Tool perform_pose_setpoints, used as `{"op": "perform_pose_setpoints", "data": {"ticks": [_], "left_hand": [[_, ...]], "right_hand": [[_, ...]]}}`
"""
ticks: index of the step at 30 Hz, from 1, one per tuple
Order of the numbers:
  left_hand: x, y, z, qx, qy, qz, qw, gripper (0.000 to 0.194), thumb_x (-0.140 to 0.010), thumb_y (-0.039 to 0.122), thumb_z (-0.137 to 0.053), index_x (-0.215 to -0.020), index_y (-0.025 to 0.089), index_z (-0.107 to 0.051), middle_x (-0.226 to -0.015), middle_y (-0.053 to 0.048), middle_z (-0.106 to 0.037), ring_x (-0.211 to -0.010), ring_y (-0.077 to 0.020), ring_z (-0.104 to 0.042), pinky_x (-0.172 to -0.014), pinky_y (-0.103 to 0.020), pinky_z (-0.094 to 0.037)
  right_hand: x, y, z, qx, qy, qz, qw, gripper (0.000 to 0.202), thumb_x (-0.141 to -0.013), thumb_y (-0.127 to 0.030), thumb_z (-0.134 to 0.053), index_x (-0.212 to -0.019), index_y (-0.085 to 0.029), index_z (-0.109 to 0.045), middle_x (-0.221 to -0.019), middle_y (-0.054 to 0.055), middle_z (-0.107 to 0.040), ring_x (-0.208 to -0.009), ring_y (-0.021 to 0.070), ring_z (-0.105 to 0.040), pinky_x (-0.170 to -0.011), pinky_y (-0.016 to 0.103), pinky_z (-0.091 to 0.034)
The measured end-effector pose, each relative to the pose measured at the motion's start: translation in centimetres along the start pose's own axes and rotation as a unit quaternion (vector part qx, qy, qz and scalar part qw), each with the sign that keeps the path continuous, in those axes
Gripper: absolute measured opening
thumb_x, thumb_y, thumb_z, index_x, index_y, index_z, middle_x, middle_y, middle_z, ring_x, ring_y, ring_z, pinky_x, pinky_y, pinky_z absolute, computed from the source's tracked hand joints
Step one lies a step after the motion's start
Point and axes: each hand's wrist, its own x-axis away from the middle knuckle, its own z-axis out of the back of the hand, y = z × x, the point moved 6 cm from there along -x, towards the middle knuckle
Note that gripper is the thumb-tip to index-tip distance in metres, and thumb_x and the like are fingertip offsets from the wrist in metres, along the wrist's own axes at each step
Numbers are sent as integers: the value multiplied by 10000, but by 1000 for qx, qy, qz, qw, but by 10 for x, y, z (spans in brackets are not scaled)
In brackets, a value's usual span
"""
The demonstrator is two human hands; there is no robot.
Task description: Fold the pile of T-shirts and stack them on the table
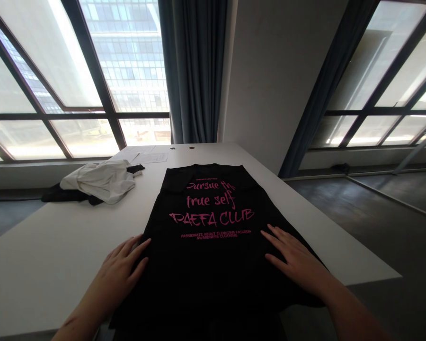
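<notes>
A black T-shirt [206, 265] with pink lettering lies spread on the white table, its collar end away from me and its near edge by my body. My left hand [122, 265] rests at the shirt's left edge, fingers stretched out over the fabric. On the right side, my right hand [293, 255] lies on the shirt with its fingers spread, just below and beside the print. Neither hand holds anything. The sleeves do not show; the side parts look tucked under or folded in.
A crumpled heap of white and black clothing [99, 182] lies at the table's left. Sheets of paper [151, 157] and two small round objects are at the far end of the white table [57, 255]. A blue curtain [195, 71] hangs behind; a metal frame stands on the floor at right.
</notes>
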Motion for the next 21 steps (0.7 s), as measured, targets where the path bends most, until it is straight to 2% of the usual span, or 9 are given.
{"op": "perform_pose_setpoints", "data": {"ticks": [5,10,13,21], "left_hand": [[2,-1,-3,-19,-6,-7,1000,518,-1072,488,-419,-1538,337,-588,-1602,-60,-551,-1462,-304,-528,-1195,-525,-453],[10,-2,-11,-37,-31,-76,996,554,-1086,511,-436,-1630,405,-433,-1710,-17,-393,-1543,-301,-430,-1257,-537,-368],[15,-6,-13,-34,-42,-90,994,585,-1083,526,-446,-1651,398,-388,-1726,-34,-342,-1538,-305,-436,-1250,-537,-383],[18,-10,-11,-11,-17,-66,998,580,-1056,534,-507,-1615,385,-471,-1697,-31,-414,-1507,-316,-483,-1247,-536,-405]], "right_hand": [[-1,-1,-3,11,-4,11,1000,755,-1036,-696,-414,-1659,-269,-421,-1745,111,-267,-1601,341,-261,-1301,590,-240],[2,-2,0,4,-2,24,1000,734,-1050,-666,-412,-1690,-315,-336,-1760,93,-189,-1604,339,-227,-1292,613,-231],[5,-3,1,-1,-16,37,999,715,-1051,-681,-399,-1675,-334,-369,-1753,81,-201,-1603,358,-217,-1284,648,-216],[5,3,-4,-7,-16,37,999,686,-1033,-703,-439,-1637,-378,-442,-1741,51,-247,-1594,378,-235,-1273,675,-221]]}}
